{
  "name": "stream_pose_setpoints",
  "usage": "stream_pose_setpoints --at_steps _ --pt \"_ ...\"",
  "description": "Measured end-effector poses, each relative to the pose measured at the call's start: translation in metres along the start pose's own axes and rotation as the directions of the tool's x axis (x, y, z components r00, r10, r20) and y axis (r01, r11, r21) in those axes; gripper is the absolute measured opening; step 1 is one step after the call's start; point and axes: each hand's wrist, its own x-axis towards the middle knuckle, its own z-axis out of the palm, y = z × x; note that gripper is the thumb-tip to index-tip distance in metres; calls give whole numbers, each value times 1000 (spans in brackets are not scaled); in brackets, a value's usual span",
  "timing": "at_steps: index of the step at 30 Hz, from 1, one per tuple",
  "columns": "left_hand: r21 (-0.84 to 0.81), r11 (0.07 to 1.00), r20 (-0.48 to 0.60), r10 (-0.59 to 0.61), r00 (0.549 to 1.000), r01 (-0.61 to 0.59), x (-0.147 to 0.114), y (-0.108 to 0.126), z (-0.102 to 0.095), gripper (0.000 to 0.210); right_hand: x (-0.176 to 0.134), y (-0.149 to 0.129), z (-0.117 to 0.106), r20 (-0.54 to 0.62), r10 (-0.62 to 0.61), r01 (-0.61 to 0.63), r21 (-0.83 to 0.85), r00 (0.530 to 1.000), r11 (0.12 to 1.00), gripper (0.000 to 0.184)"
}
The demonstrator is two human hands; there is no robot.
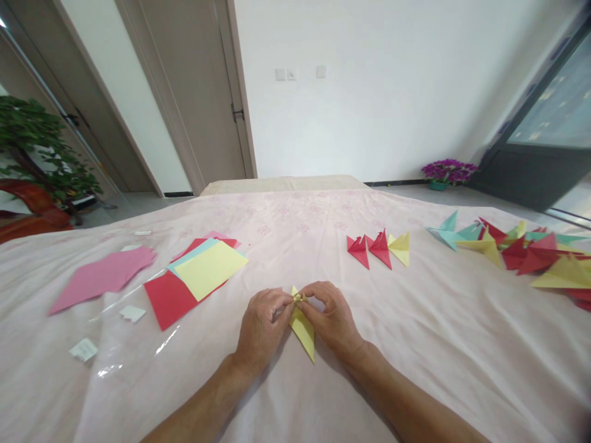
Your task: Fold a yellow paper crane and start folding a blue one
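Note:
Close in front of me, a yellow folded paper piece (303, 330) is pinched between both hands near its upper end. My left hand (264, 320) grips it from the left with thumb and forefinger. From the right, my right hand (333, 315) pinches the same end, its fingertips almost touching the left ones. One long pointed wing of the paper hangs down between the wrists toward me. The small folds right at the fingertips are partly hidden.
Two red folded cranes (379, 249) and a yellow folded crane (399, 248) stand in a row beyond my right hand. A heap of colored cranes (530, 251) lies far right. Paper sheets, yellow (211, 268), red (168, 300) and pink (101, 275), lie left, with white scraps (84, 350) nearby.

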Motion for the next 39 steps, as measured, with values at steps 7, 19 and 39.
stream_pose_setpoints --at_steps 7,19,39 --pt "-58 998 12 -30 999 30 0 -3 1 15 -1 0 1 28 -29 28 35 999 999 14" --pt "-204 971 68 -114 991 126 1 -7 2 21 4 1 -1 90 -120 112 88 989 990 27" --pt "110 992 194 -75 978 54 -7 2 -1 28 -6 5 -15 172 103 -102 -16 980 995 37"
